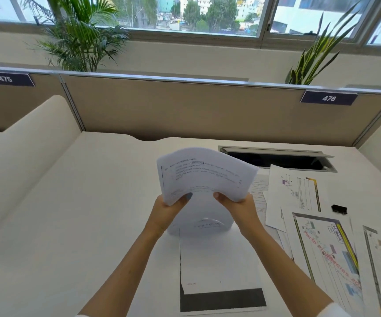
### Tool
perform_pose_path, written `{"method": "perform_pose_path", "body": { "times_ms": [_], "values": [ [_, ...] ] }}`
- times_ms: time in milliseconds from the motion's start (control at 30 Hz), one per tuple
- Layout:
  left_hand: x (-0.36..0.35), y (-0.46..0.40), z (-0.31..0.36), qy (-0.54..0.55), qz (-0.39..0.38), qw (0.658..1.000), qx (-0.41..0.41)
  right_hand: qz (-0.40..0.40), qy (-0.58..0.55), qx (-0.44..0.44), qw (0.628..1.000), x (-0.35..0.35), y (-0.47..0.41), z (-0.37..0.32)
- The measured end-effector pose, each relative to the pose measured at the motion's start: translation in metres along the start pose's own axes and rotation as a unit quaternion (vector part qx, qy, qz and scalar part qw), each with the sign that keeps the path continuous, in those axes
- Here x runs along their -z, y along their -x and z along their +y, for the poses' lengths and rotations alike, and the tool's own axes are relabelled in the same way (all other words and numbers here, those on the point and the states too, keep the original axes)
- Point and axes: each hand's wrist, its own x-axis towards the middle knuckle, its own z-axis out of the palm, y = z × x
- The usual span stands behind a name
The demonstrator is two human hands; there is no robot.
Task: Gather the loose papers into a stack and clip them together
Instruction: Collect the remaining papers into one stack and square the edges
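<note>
Both my hands hold a bundle of white handwritten papers [204,175] lifted above the desk, its top curling away from me. My left hand [167,210] grips its lower left corner and my right hand [237,208] grips its lower right corner. Below the bundle a sheet with a black band [221,271] lies flat on the desk. More loose printed sheets [292,195] with coloured charts [326,248] are spread to the right. A small black binder clip [339,209] rests on the desk beside those sheets.
The white desk [82,213] is closed in by a beige partition [185,106] behind and white side panels. An open cable tray [276,159] is set in the desk at the back right. Potted plants stand behind the partition.
</note>
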Motion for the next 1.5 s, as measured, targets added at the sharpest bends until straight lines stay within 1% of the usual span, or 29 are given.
{"method": "perform_pose_path", "body": {
  "times_ms": [100,167,233,300,367,467,533,600,700,767,933,1000,1067,1167,1267,1400,1500],
  "values": [
    [-0.002,0.001,0.006,0.017,0.013,1.0,-0.011,0.007,-0.017,0.007,1.0,-0.001,-0.001,-0.001],
    [0.0,0.004,0.004,0.014,0.009,1.0,-0.006,0.003,-0.023,-0.01,1.0,0.001,0.001,0.006],
    [0.003,0.007,-0.008,-0.01,0.003,1.0,0.014,-0.012,-0.018,-0.036,0.999,0.003,0.004,0.017],
    [0.006,0.011,-0.021,-0.058,0.004,0.998,0.029,-0.027,-0.004,-0.057,0.998,0.004,0.006,0.029],
    [0.008,0.013,-0.031,-0.091,0.021,0.995,0.03,-0.033,0.019,-0.078,0.996,0.005,0.005,0.037],
    [0.011,0.012,-0.035,-0.106,0.044,0.993,0.023,-0.044,0.066,-0.098,0.992,0.009,0.002,0.043],
    [0.015,0.009,-0.035,-0.13,0.056,0.99,0.01,-0.057,0.099,-0.092,0.989,0.012,0.0,0.044],
    [0.019,0.006,-0.033,-0.123,0.066,0.99,0.016,-0.05,0.157,-0.085,0.983,0.019,-0.003,0.045],
    [0.032,0.007,-0.037,-0.099,0.053,0.992,0.057,-0.016,0.255,-0.114,0.96,0.031,-0.006,0.055],
    [0.043,0.01,-0.048,-0.091,0.045,0.989,0.109,-0.003,0.317,-0.146,0.937,0.04,-0.005,0.063],
    [0.054,0.025,-0.07,-0.023,0.02,0.969,0.245,0.006,0.46,-0.237,0.856,0.051,0.005,0.076],
    [0.053,0.028,-0.075,-0.005,0.018,0.962,0.274,0.009,0.494,-0.253,0.832,0.05,0.009,0.08],
    [0.052,0.028,-0.078,-0.007,0.023,0.959,0.281,0.022,0.512,-0.252,0.821,0.049,0.009,0.085],
    [0.053,0.027,-0.079,-0.01,0.024,0.959,0.284,0.034,0.506,-0.243,0.827,0.048,0.009,0.087],
    [0.054,0.031,-0.079,-0.017,0.019,0.96,0.278,0.032,0.482,-0.233,0.844,0.051,0.008,0.093],
    [0.054,0.032,-0.078,-0.022,0.016,0.96,0.28,0.024,0.435,-0.243,0.867,0.053,0.008,0.101],
    [0.056,0.032,-0.079,-0.017,0.014,0.959,0.283,0.036,0.424,-0.194,0.884,0.052,0.009,0.102]
  ]
}}
